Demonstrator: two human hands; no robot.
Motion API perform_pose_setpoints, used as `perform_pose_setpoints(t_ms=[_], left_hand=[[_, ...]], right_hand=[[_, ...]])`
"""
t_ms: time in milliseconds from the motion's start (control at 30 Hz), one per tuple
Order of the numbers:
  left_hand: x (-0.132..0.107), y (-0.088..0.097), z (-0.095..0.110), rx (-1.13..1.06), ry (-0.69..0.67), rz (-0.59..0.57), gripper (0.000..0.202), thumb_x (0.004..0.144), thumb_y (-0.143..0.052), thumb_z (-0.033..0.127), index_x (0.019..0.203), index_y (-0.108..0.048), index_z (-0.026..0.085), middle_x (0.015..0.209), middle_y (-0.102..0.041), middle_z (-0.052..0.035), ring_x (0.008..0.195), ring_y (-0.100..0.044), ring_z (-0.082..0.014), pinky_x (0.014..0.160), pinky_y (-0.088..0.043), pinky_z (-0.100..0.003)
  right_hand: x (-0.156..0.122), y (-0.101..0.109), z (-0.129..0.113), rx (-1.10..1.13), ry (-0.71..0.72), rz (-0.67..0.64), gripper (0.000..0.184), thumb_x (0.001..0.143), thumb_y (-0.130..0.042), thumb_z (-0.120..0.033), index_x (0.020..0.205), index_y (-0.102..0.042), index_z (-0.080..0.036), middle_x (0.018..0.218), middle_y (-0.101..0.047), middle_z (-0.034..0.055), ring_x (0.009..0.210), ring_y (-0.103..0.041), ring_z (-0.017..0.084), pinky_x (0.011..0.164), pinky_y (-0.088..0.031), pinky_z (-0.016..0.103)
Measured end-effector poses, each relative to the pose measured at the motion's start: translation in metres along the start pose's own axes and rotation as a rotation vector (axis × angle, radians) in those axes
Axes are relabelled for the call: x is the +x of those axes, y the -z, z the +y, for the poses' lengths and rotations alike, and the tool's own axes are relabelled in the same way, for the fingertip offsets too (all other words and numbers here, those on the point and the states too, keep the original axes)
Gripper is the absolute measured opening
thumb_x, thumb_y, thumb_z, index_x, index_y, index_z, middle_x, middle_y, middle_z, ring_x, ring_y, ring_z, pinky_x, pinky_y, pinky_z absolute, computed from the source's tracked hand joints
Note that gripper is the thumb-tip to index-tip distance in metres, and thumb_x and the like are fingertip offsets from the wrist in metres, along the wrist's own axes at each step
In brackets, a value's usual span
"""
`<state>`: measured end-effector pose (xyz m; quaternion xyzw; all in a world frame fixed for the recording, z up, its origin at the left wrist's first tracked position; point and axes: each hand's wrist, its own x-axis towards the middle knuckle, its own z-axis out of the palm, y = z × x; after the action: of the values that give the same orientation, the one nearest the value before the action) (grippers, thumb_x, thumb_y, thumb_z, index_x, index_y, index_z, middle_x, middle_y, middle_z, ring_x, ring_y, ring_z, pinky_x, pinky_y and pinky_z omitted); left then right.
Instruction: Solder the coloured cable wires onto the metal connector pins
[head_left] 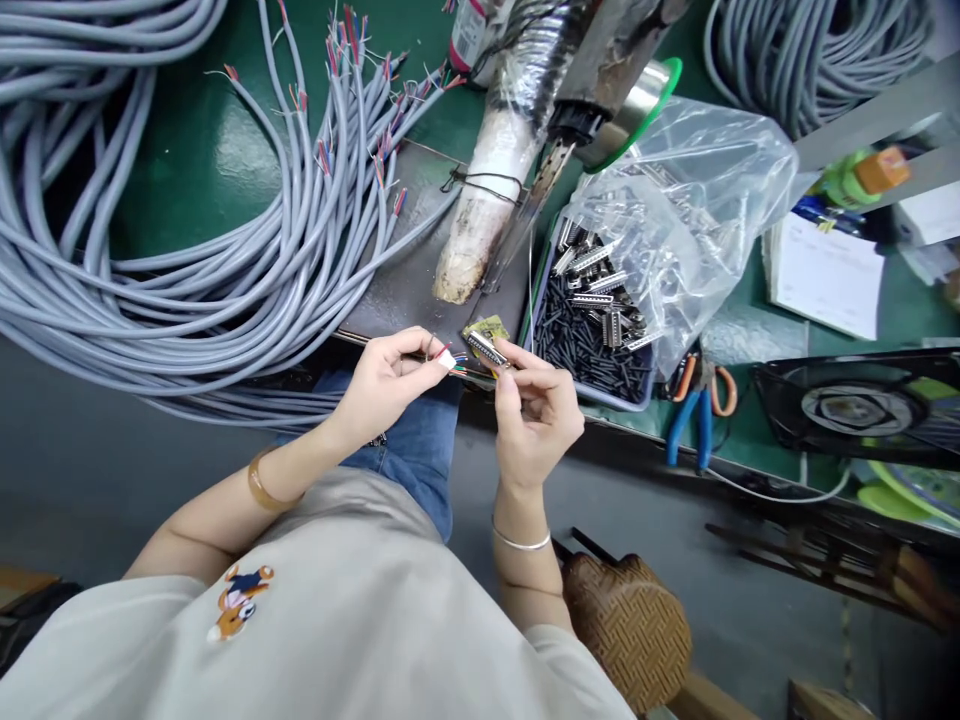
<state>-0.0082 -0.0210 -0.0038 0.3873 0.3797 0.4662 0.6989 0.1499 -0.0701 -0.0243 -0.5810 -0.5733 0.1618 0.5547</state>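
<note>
My left hand [390, 385] pinches thin coloured wires [459, 367], whose ends stick out to the right past the fingertips. A small white piece [447, 358] covers or sits at the tip of the thumb; I cannot tell which. My right hand [534, 405] grips a metal multi-pin connector [486, 348] by its right end, between thumb and fingers. The connector lies tilted over a crumpled yellow patch [493, 327] at the edge of a dark plate [409, 265]. Wire ends and connector are very close together; whether they touch is unclear.
Grey cables [277, 240] with stripped ends fill the left. A wrapped tube [491, 165] and a soldering iron [536, 200] slant down ahead. Right of my hands is a bin [637, 400] of connectors and black sleeves, partly under a plastic bag [705, 190]. Pliers [701, 410] and a fan [855, 405] lie beyond.
</note>
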Motion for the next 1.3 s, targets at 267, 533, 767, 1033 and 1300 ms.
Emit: perform_pose_setpoints(t_ms=[267,533,767,1033,1300], left_hand=[[0.006,-0.005,-0.003,0.083,-0.073,0.053,0.017,0.078,-0.077,0.024,0.069,-0.067,0.013,0.064,-0.059,0.0024,0.046,-0.036,-0.0018,0.042,-0.03,-0.017],[0.011,-0.007,-0.003,0.16,-0.136,0.091,0.014,0.077,-0.072,0.021,0.068,-0.065,0.013,0.067,-0.062,0.002,0.047,-0.039,-0.0018,0.045,-0.034,-0.016],[0.016,-0.008,0.001,0.236,-0.191,0.067,0.015,0.078,-0.069,0.018,0.065,-0.062,0.014,0.069,-0.063,0.0011,0.052,-0.041,-0.0037,0.048,-0.036,-0.017],[0.017,-0.01,0.002,0.285,-0.189,0.102,0.013,0.079,-0.068,0.021,0.068,-0.065,0.014,0.071,-0.065,-0.0015,0.06,-0.05,-0.0073,0.053,-0.041,-0.018],[0.017,-0.011,0.007,0.309,-0.209,0.092,0.017,0.078,-0.067,0.019,0.063,-0.06,0.015,0.072,-0.064,-0.0013,0.058,-0.048,-0.0062,0.051,-0.038,-0.017]], right_hand=[[0.003,-0.007,0.001,0.023,0.049,-0.049,0.011,0.089,-0.069,-0.015,0.085,-0.063,-0.023,0.115,-0.079,0.005,0.105,-0.077,0.02,0.091,-0.065,0.038],[0.007,-0.007,0.004,0.002,0.122,-0.074,0.013,0.089,-0.067,-0.012,0.087,-0.063,-0.023,0.116,-0.078,0.005,0.106,-0.076,0.02,0.088,-0.066,0.038],[0.01,-0.007,0.006,-0.011,0.153,-0.049,0.01,0.09,-0.067,-0.014,0.088,-0.063,-0.023,0.116,-0.078,0.0051,0.106,-0.077,0.022,0.087,-0.067,0.041],[0.014,-0.01,0.006,0.022,0.187,-0.041,0.017,0.086,-0.068,-0.006,0.09,-0.064,-0.023,0.119,-0.078,0.0048,0.108,-0.076,0.02,0.084,-0.067,0.036],[0.019,-0.01,0.001,-0.043,0.252,-0.003,0.02,0.083,-0.071,-0.004,0.09,-0.068,-0.023,0.113,-0.079,0.0033,0.103,-0.077,0.019,0.084,-0.067,0.035]])
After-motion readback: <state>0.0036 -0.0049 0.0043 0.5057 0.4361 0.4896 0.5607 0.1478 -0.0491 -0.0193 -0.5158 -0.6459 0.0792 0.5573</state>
